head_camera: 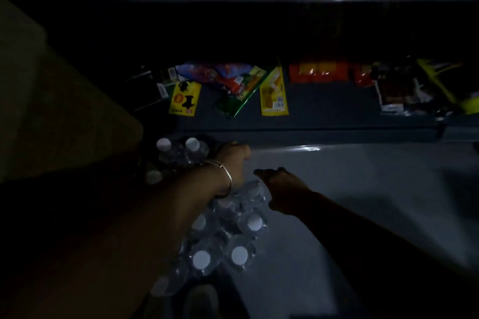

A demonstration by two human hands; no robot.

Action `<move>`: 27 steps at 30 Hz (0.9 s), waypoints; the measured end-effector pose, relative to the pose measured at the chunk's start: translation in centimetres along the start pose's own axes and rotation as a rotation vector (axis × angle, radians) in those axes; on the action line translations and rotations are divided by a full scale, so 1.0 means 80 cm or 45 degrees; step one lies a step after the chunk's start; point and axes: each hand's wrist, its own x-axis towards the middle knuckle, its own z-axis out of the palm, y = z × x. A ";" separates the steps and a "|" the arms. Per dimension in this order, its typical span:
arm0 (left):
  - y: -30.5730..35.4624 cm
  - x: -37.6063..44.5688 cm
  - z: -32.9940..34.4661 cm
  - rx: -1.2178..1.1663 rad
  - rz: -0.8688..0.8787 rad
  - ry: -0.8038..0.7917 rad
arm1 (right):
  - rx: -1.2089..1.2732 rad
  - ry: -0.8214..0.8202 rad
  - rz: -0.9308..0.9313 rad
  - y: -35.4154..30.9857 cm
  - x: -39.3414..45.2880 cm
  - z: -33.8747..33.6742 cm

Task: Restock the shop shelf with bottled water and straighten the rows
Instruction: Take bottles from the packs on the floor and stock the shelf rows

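Observation:
The view is very dark. A plastic-wrapped pack of water bottles (241,238) with white caps lies low in the middle of the view. Two more white-capped bottles (178,147) stand at the left end of the grey lower shelf (350,176). My left hand (233,160), with a bangle on the wrist, reaches down just right of those two bottles; its fingers point away and are hidden. My right hand (282,186) hovers over the far end of the pack, with a finger and the thumb stretched to the left and nothing visibly held.
The shelf above (324,111) carries coloured packets: yellow cards (273,90), a green packet (241,93) and red packs (318,72). A brown cardboard surface (51,111) fills the left side. A shoe tip (202,300) shows at the bottom.

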 end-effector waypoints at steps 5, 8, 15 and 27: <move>-0.023 0.032 0.043 0.031 -0.005 -0.022 | 0.069 0.016 -0.046 0.012 0.046 0.052; -0.030 0.043 0.055 0.045 0.009 -0.030 | 0.194 0.035 -0.093 0.020 0.061 0.056; -0.023 0.041 0.029 0.080 0.025 0.003 | 0.313 0.122 -0.065 0.019 0.040 0.026; 0.159 -0.109 -0.322 0.423 0.108 -0.366 | 0.543 0.216 -0.331 -0.052 -0.212 -0.350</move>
